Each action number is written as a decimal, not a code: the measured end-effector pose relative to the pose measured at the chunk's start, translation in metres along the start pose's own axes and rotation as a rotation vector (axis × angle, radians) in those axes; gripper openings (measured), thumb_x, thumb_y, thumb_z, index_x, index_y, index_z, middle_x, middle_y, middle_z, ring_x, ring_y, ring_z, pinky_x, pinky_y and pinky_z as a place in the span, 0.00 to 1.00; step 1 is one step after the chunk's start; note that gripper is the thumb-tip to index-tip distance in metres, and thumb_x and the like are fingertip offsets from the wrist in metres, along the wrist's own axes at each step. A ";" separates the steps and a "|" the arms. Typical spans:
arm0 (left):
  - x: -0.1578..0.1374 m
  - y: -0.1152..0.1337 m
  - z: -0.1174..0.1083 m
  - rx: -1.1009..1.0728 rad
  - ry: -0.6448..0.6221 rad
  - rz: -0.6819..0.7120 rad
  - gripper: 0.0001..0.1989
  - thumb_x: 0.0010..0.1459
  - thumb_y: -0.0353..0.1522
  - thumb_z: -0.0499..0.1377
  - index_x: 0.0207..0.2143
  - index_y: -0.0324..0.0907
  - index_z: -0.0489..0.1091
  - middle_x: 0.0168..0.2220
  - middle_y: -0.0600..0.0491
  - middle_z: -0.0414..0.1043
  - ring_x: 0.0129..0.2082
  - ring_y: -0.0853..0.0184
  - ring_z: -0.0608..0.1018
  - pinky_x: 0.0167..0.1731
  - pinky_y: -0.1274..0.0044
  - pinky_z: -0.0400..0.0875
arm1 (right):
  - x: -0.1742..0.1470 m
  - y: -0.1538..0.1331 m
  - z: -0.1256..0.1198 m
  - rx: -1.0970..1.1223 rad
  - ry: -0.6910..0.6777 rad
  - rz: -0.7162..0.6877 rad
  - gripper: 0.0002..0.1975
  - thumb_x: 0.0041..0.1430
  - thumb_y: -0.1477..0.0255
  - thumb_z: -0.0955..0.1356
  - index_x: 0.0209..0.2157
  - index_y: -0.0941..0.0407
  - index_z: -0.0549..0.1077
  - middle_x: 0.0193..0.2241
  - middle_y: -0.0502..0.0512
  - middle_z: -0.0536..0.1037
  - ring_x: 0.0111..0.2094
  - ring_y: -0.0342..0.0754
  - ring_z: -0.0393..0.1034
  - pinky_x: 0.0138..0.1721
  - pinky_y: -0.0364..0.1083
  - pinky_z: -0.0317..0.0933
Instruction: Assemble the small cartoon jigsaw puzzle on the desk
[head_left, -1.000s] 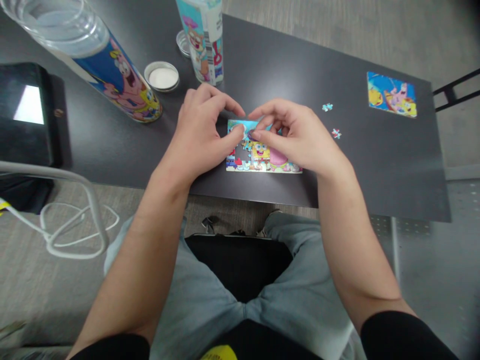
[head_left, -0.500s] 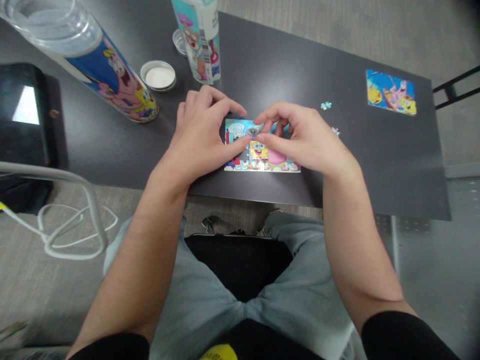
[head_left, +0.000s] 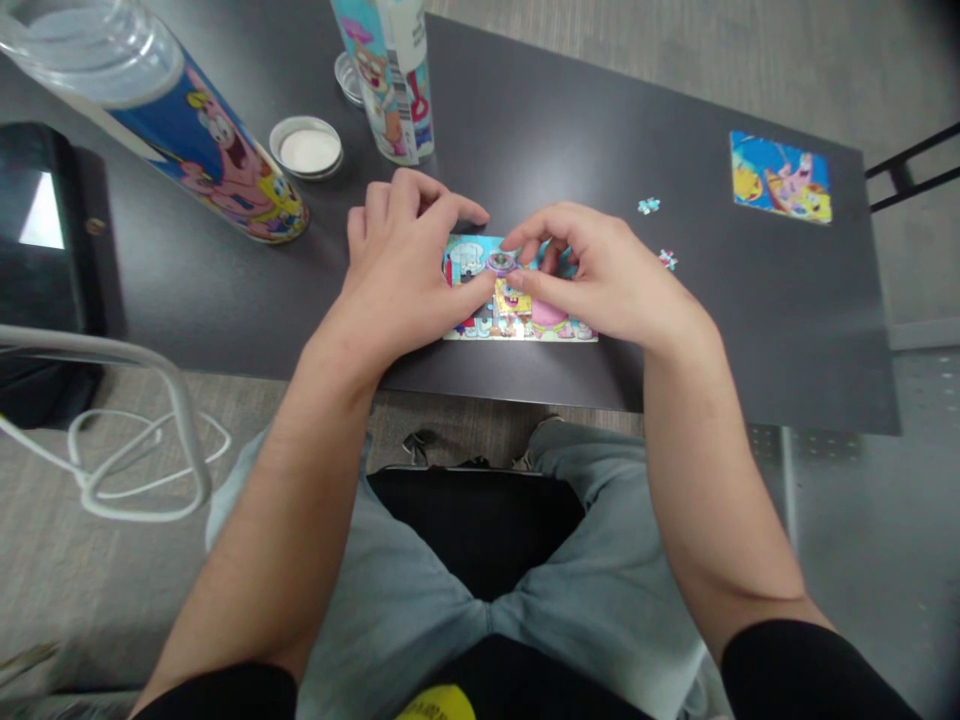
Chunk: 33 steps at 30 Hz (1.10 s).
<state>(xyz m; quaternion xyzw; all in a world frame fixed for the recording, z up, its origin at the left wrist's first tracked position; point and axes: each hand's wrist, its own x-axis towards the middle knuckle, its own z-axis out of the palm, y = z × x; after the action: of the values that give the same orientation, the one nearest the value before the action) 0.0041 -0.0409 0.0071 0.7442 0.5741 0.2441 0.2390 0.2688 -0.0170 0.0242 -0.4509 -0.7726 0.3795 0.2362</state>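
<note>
A small, colourful cartoon jigsaw puzzle [head_left: 550, 316] lies near the table's front edge, its upper right covered by my right hand. Dark gaps show in its left part. My left hand [head_left: 409, 265] is open over the left end, fingers spread, thumb reaching across the picture. Curled above the top middle, my right hand [head_left: 581, 262] has thumb and index finger around a puzzle piece with a purple oval [head_left: 502, 262]. Whether that piece is lifted or lies in the puzzle, I cannot tell. Two loose pieces, one bluish [head_left: 649, 206] and one reddish [head_left: 667, 260], lie to the right.
A blue cartoon picture card [head_left: 781, 178] lies at the far right of the table [head_left: 780, 330]. Back left stand a large printed tube [head_left: 217, 150], a slimmer tube [head_left: 394, 90] and round lids [head_left: 306, 148]. A black case [head_left: 45, 230] is at the left edge; a white cable [head_left: 150, 510] hangs below.
The whole view has shifted slightly left. The right index fingertip has drawn back a little, so more of the purple oval shows; the left hand keeps its place on the puzzle.
</note>
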 end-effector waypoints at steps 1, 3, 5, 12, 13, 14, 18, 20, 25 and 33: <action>0.000 0.001 -0.001 -0.003 -0.006 -0.003 0.33 0.66 0.58 0.69 0.67 0.56 0.82 0.64 0.42 0.75 0.74 0.30 0.66 0.76 0.34 0.59 | -0.001 -0.001 -0.003 -0.007 0.000 -0.004 0.14 0.71 0.55 0.86 0.50 0.46 0.89 0.54 0.59 0.90 0.49 0.63 0.82 0.56 0.62 0.78; 0.000 0.002 -0.002 -0.009 -0.025 -0.003 0.33 0.65 0.57 0.69 0.68 0.57 0.82 0.63 0.42 0.75 0.75 0.29 0.66 0.76 0.34 0.58 | -0.004 -0.002 -0.015 -0.036 0.026 -0.013 0.12 0.72 0.56 0.85 0.49 0.45 0.89 0.53 0.60 0.91 0.50 0.65 0.82 0.58 0.64 0.78; 0.001 0.002 -0.004 -0.018 -0.034 -0.002 0.33 0.64 0.56 0.70 0.67 0.58 0.82 0.62 0.42 0.76 0.76 0.28 0.66 0.76 0.34 0.58 | -0.010 -0.002 -0.033 -0.084 0.095 -0.020 0.07 0.74 0.61 0.83 0.48 0.45 0.89 0.52 0.61 0.93 0.50 0.65 0.82 0.59 0.64 0.77; 0.004 -0.002 -0.005 -0.068 0.001 0.011 0.28 0.64 0.55 0.70 0.62 0.56 0.83 0.60 0.43 0.76 0.73 0.30 0.67 0.77 0.31 0.57 | -0.046 0.020 -0.093 -0.242 0.183 0.166 0.06 0.69 0.64 0.85 0.42 0.47 0.89 0.43 0.62 0.92 0.41 0.60 0.82 0.47 0.62 0.76; 0.005 -0.003 -0.004 -0.066 0.005 0.009 0.29 0.63 0.56 0.71 0.62 0.56 0.83 0.61 0.42 0.76 0.73 0.29 0.67 0.77 0.31 0.56 | -0.050 0.024 -0.096 -0.236 0.167 0.193 0.09 0.68 0.61 0.86 0.43 0.47 0.89 0.40 0.60 0.91 0.40 0.60 0.82 0.46 0.62 0.77; 0.005 -0.004 -0.004 -0.060 0.008 0.005 0.30 0.62 0.57 0.71 0.62 0.56 0.84 0.63 0.42 0.75 0.73 0.28 0.67 0.77 0.31 0.56 | -0.053 0.029 -0.097 -0.227 0.154 0.210 0.13 0.67 0.57 0.87 0.43 0.47 0.90 0.38 0.59 0.90 0.39 0.60 0.82 0.45 0.62 0.78; 0.007 -0.007 -0.005 -0.027 0.014 -0.002 0.32 0.61 0.58 0.73 0.62 0.55 0.86 0.69 0.42 0.75 0.73 0.24 0.69 0.77 0.31 0.58 | -0.057 0.046 -0.095 -0.227 0.124 0.226 0.19 0.61 0.54 0.91 0.45 0.48 0.91 0.35 0.55 0.88 0.39 0.60 0.83 0.45 0.62 0.81; 0.007 -0.006 -0.006 -0.007 0.012 -0.016 0.32 0.63 0.57 0.71 0.63 0.55 0.86 0.71 0.41 0.75 0.74 0.22 0.69 0.77 0.31 0.59 | -0.056 0.050 -0.094 -0.234 0.110 0.234 0.16 0.60 0.58 0.91 0.43 0.47 0.91 0.34 0.54 0.88 0.37 0.59 0.81 0.45 0.62 0.80; 0.008 -0.001 -0.009 0.049 -0.006 -0.060 0.31 0.71 0.55 0.65 0.69 0.52 0.85 0.74 0.39 0.75 0.77 0.24 0.72 0.80 0.33 0.62 | -0.054 0.049 -0.092 -0.172 0.077 0.241 0.16 0.61 0.58 0.91 0.41 0.46 0.88 0.32 0.53 0.86 0.35 0.58 0.79 0.42 0.61 0.78; 0.007 -0.010 -0.007 -0.042 0.042 0.001 0.26 0.75 0.54 0.66 0.67 0.55 0.84 0.69 0.41 0.78 0.71 0.35 0.79 0.79 0.36 0.69 | -0.031 0.008 -0.051 0.187 0.054 0.099 0.19 0.67 0.51 0.89 0.47 0.44 0.87 0.44 0.56 0.88 0.46 0.60 0.83 0.49 0.59 0.82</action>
<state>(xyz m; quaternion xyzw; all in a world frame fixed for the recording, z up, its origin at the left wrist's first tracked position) -0.0067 -0.0313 0.0066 0.7341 0.5733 0.2717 0.2421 0.3237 -0.0223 0.0483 -0.4745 -0.7041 0.4487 0.2789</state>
